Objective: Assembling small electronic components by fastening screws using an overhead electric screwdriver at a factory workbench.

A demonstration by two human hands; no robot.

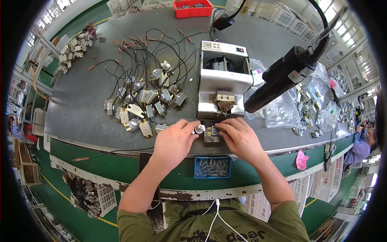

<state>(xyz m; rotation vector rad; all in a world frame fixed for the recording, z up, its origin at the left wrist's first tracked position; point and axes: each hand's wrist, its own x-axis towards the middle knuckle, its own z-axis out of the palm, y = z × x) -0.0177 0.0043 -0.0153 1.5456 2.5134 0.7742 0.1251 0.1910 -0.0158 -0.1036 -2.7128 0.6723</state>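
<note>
My left hand (pixel 174 140) is closed, thumb and fingers pinching a small round silver-and-white part (pixel 199 128). Just to its right, my right hand (pixel 241 136) pinches a small grey rectangular part with brass-coloured terminals (pixel 212 130). That part is at a small metal block (pixel 212 138) near the table's front edge, and the fingertips cover some of it. The two parts are close together; whether they touch, I cannot tell. Directly behind the block stands a silver bench machine (pixel 225 82) with a metal fixture (pixel 225 101) on its front.
Left of the machine lies a pile of grey and cream switch-like parts (pixel 150 97) with black wires (pixel 141 52). A black cylindrical tool (pixel 278 78) hangs at the right above plastic bags (pixel 278 109). Below my hands is a blue tray (pixel 212 167) of small metal pieces. A red bin (pixel 193 9) stands at the back.
</note>
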